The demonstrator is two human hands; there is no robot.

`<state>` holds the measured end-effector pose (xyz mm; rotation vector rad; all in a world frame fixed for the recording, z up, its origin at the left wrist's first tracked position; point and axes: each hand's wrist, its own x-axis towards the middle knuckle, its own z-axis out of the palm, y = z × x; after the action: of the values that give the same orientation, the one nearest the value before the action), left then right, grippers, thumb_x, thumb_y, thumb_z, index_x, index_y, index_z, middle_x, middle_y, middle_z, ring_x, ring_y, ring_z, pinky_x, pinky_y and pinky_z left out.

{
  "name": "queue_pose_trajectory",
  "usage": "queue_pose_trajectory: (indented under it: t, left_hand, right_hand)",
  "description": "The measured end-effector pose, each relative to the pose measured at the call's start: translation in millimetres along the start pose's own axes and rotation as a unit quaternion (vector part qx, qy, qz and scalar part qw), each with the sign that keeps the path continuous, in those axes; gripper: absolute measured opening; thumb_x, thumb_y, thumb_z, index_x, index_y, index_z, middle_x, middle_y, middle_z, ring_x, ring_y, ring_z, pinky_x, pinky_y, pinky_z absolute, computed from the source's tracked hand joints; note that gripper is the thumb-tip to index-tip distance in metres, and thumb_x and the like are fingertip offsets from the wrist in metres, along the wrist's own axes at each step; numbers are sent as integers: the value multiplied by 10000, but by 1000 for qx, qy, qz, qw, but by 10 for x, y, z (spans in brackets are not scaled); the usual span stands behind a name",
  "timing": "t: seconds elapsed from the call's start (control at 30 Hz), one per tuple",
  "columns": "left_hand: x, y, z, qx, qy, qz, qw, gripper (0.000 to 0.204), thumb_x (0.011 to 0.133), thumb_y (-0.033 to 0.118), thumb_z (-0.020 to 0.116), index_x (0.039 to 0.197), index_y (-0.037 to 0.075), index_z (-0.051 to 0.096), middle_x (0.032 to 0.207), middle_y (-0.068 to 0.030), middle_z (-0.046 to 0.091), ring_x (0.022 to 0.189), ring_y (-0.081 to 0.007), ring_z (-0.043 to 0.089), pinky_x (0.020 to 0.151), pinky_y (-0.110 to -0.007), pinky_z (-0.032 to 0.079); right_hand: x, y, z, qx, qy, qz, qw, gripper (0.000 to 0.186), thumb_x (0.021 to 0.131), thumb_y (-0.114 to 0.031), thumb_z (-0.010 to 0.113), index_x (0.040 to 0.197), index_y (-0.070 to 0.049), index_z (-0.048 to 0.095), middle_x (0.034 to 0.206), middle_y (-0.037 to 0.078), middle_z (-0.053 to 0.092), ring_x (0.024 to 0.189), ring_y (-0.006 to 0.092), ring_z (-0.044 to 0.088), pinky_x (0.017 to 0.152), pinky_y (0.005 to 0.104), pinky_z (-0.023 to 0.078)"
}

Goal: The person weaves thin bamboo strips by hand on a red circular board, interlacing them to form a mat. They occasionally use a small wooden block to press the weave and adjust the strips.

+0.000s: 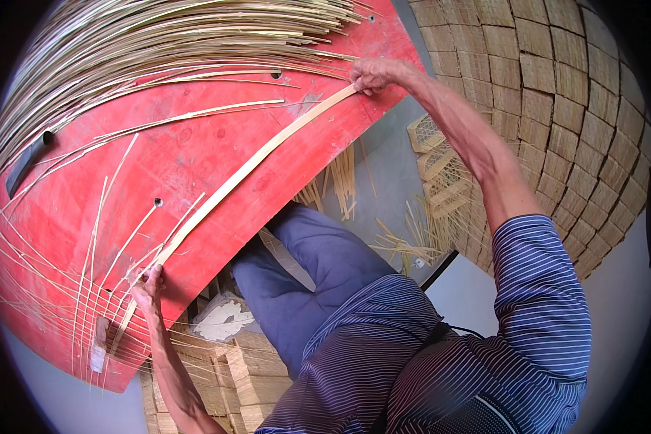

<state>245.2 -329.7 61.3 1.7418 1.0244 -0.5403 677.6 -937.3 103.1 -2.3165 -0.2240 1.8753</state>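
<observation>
A long, flat, pale bamboo strip [249, 166] runs slantwise over the red board [217, 148], near its front edge. The fingers of my right hand [375, 75] are closed round its far end. Lower down, my left hand [149, 288] pinches the same strip near its other end. Beside and under my left hand lies a loose lattice of thin crossed bamboo strips [87, 307]. A short block with a pale end [100, 346] rests on that lattice. Several separate thin strips [188, 114] lie between my hands and the back of the board.
A large bundle of thin bamboo strips [173, 43] fills the board's far left. A dark tube-like piece [29, 163] lies near it. Stacked woven bamboo blocks [550, 94] stand at the right, more [257, 376] below the board. Strip scraps [412, 242] litter the grey floor.
</observation>
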Motion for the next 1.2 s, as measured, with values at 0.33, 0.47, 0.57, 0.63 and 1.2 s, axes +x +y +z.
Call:
queue_pose_trajectory:
  t: [0.33,0.47,0.57,0.63,1.2]
  left_hand:
    - [32,24,60,-20,-15,15,1000,375,858,327,798,670,113,554,603,4,563,485,-78,504,458,-243,415]
    - [48,-24,28,-8,-9,-2,1000,308,850,233,806,730,84,564,611,-7,562,478,-84,507,438,-235,411]
    - [66,-81,-4,-10,-11,2,1000,366,858,296,803,666,116,549,599,4,558,469,-76,496,444,-235,416]
    - [75,-140,-48,-23,-12,1,1000,359,859,281,804,672,114,548,597,3,558,462,-77,496,439,-233,418]
    - [39,-54,-81,1,-17,32,999,375,862,301,804,710,84,538,609,-26,567,493,-96,520,486,-241,447]
  right_hand:
    - [201,255,194,-299,208,-245,898,145,825,-128,582,756,-20,652,691,152,655,678,355,648,617,454,507]
    - [192,249,390,-261,272,-135,916,146,784,-98,550,780,-14,670,755,219,656,757,440,647,671,511,520]
    - [167,89,528,-230,305,-53,923,170,772,-113,552,796,-6,683,804,241,672,803,448,666,687,522,536]
    - [24,-151,566,-196,302,-4,933,198,747,-139,582,822,-7,708,876,250,697,864,449,688,710,524,560]
    - [246,58,746,-174,450,-79,872,237,804,-195,552,900,-44,708,862,194,706,810,390,697,752,588,533]
